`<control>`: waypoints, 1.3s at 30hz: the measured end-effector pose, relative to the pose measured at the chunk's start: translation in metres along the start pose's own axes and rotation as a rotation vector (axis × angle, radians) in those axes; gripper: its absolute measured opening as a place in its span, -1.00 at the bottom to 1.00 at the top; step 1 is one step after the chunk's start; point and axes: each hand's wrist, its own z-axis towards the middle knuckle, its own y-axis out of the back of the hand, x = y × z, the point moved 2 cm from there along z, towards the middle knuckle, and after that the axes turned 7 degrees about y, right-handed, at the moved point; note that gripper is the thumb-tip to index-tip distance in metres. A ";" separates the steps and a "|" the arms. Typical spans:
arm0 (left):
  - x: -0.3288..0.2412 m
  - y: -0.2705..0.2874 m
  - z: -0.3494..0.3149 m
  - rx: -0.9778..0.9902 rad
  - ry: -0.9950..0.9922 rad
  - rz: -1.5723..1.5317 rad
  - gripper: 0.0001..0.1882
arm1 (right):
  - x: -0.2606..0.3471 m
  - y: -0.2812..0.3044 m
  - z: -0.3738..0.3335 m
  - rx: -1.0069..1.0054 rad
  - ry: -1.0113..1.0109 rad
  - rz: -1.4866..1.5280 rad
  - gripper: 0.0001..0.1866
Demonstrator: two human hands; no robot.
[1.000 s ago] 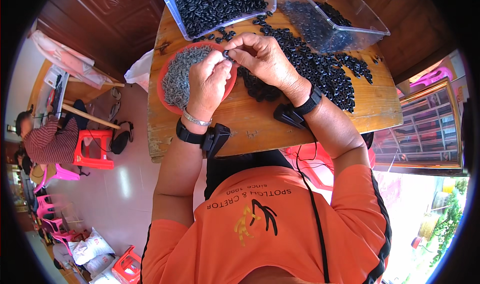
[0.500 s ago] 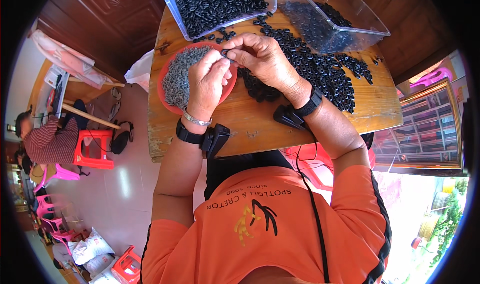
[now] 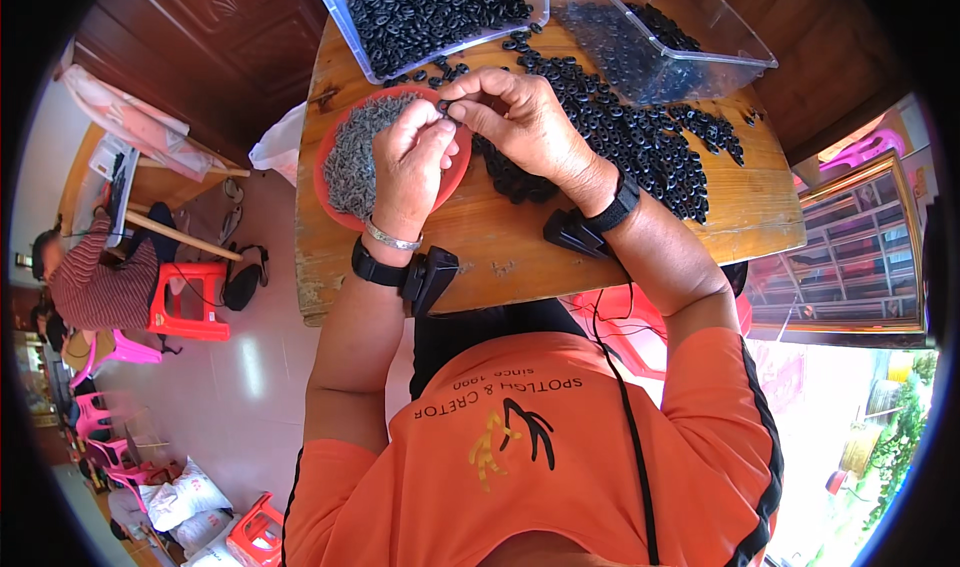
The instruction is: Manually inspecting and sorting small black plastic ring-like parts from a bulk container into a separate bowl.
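Both hands meet just over the right rim of a red bowl (image 3: 457, 175) heaped with small grey pieces (image 3: 352, 157). My right hand (image 3: 525, 122) pinches a small black oval ring (image 3: 445, 107) between thumb and fingertips. My left hand (image 3: 412, 162) is closed, its thumb against the curled fingers close beside that ring; whatever it may hold is hidden. To the right of the hands, a wide pile of similar black oval rings (image 3: 640, 152) with holes spreads over the wooden table (image 3: 520, 267).
At the table's far side stand a clear bin (image 3: 547, 2) full of black rings and another clear bin (image 3: 720, 60) partly filled. Far left, a person in a striped top (image 3: 105, 292) sits near a red stool (image 3: 190, 302). White sacks (image 3: 185, 492) lie on the floor. A framed panel (image 3: 845, 252) stands right.
My hands stay pinched together above the bowl, with the fingertips shifting slightly. The seated person's arm at the far left has moved a little.
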 end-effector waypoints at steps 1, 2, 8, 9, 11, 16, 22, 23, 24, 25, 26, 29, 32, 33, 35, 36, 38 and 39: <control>-0.001 0.000 0.000 -0.010 0.000 0.010 -0.90 | 0.001 0.001 0.000 -0.007 0.015 -0.017 -0.83; -0.001 0.001 0.000 -0.011 -0.001 0.011 -0.90 | 0.003 0.000 0.000 -0.012 0.031 -0.032 -0.83; 0.001 0.001 0.000 -0.007 0.021 -0.018 -0.90 | 0.001 -0.002 0.000 -0.007 0.036 -0.053 -0.84; 0.001 0.001 0.000 0.001 0.036 -0.013 -0.89 | 0.001 -0.002 0.000 -0.007 0.036 -0.053 -0.84; 0.001 0.000 0.000 0.010 0.052 -0.007 -0.89 | 0.000 -0.002 -0.001 0.012 0.005 -0.012 -0.83; 0.001 0.002 0.001 0.015 0.046 -0.018 -0.87 | 0.002 -0.002 0.000 0.002 0.034 -0.035 -0.83; 0.003 0.003 0.001 0.017 0.035 -0.058 -0.88 | 0.006 0.001 0.001 -0.014 0.007 -0.058 -0.83; 0.002 0.003 0.001 0.017 0.035 -0.058 -0.88 | 0.007 0.001 0.001 -0.017 -0.011 -0.076 -0.83; 0.001 0.003 0.001 0.016 0.049 -0.057 -0.87 | 0.005 0.001 0.001 -0.017 -0.011 -0.076 -0.83; 0.000 0.003 0.001 0.014 0.063 -0.055 -0.87 | 0.002 0.001 0.001 -0.030 -0.003 -0.059 -0.84; 0.000 0.003 0.001 0.014 0.063 -0.055 -0.87 | 0.000 0.001 0.001 -0.044 0.006 -0.041 -0.84; 0.001 0.002 0.001 0.018 0.065 -0.054 -0.86 | 0.003 0.001 0.001 -0.024 -0.031 -0.038 -0.84; 0.001 0.002 0.001 0.010 0.071 -0.048 -0.86 | 0.000 -0.002 0.000 -0.036 0.032 -0.016 -0.84; 0.002 0.002 0.002 0.012 0.077 -0.053 -0.86 | 0.000 -0.001 0.000 -0.036 0.032 -0.016 -0.84; 0.002 0.002 0.002 0.015 0.085 -0.057 -0.86 | 0.000 -0.001 0.000 -0.013 -0.009 -0.002 -0.84; 0.001 0.002 0.001 0.004 0.084 -0.065 -0.87 | 0.001 -0.001 0.000 -0.013 -0.009 -0.002 -0.84; 0.001 0.002 0.001 -0.005 0.084 -0.074 -0.87 | 0.002 -0.002 0.000 -0.015 -0.002 -0.007 -0.84; 0.002 0.003 0.002 -0.002 0.085 -0.080 -0.87 | 0.002 -0.002 0.000 -0.015 -0.002 -0.007 -0.84</control>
